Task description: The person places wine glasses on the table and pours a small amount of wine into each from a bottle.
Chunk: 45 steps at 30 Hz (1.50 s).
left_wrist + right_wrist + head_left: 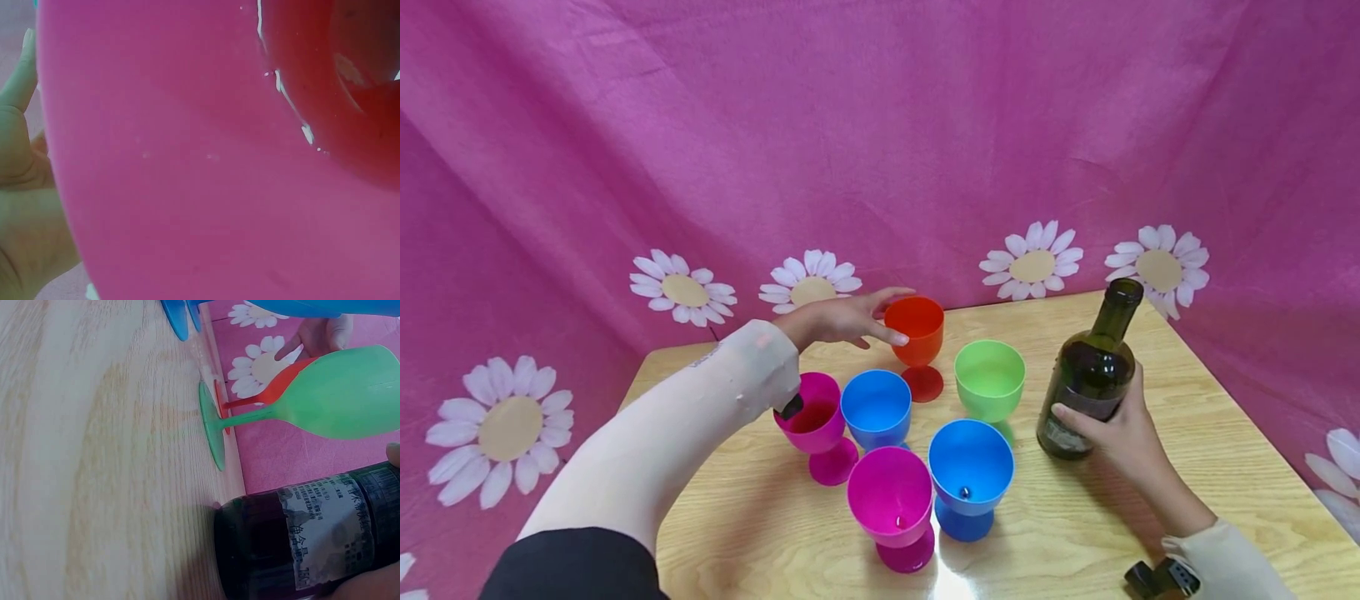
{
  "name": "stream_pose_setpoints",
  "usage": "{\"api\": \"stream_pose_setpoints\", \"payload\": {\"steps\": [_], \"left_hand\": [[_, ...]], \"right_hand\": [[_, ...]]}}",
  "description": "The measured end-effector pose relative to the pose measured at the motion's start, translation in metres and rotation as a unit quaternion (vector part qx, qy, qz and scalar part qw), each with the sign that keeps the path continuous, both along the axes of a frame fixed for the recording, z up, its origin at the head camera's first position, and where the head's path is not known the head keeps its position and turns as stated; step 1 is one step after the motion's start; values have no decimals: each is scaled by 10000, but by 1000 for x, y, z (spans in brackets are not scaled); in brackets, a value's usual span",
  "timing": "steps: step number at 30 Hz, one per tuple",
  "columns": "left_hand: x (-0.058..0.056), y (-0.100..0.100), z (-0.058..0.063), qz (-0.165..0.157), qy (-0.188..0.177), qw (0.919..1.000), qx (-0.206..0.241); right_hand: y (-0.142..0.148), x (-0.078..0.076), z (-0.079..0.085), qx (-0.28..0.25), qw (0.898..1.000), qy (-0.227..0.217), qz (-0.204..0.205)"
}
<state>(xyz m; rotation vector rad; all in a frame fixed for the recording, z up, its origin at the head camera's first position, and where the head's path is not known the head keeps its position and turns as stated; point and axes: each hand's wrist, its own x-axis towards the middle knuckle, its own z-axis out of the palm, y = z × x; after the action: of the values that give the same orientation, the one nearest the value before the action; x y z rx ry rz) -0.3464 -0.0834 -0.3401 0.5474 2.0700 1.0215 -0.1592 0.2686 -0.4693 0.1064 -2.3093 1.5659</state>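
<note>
In the head view my left hand (850, 319) is at the orange-red goblet (915, 329), thumb in front of the bowl's left side and fingers spread behind it. The goblet stands upright on the wooden table (760, 533). My right hand (1116, 437) grips a dark green glass wine bottle (1088, 375) round its labelled body. The bottle is uncapped, leans a little to the right, and its base is close over the table. A green goblet (990, 379) stands between bottle and orange-red goblet. Below my left wrist, a magenta goblet (156, 144) holding red liquid fills the left wrist view.
Nearer to me stand two blue goblets (876, 408) and a second magenta goblet (891, 500), close together. The right wrist view shows the green goblet (344, 394) beside the bottle. A pink cloth (887, 150) with white daisies hangs behind the table's back edge.
</note>
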Motion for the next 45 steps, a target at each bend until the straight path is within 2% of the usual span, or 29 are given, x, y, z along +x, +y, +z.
{"api": "stream_pose_setpoints", "payload": {"steps": [11,21,35,45], "left_hand": [[-2,0,-2,8,-247,9995,191],[1,2,-6,-85,-360,9984,423],[1,0,-6,-40,-569,9970,529],[1,0,-7,-99,-546,9973,484]], "right_hand": [[0,-1,1,-78,9999,109,22],[0,0,3,-31,10000,-19,16],[4,-4,4,-122,9993,185,288],[10,-11,9,208,9996,-151,152]]}}
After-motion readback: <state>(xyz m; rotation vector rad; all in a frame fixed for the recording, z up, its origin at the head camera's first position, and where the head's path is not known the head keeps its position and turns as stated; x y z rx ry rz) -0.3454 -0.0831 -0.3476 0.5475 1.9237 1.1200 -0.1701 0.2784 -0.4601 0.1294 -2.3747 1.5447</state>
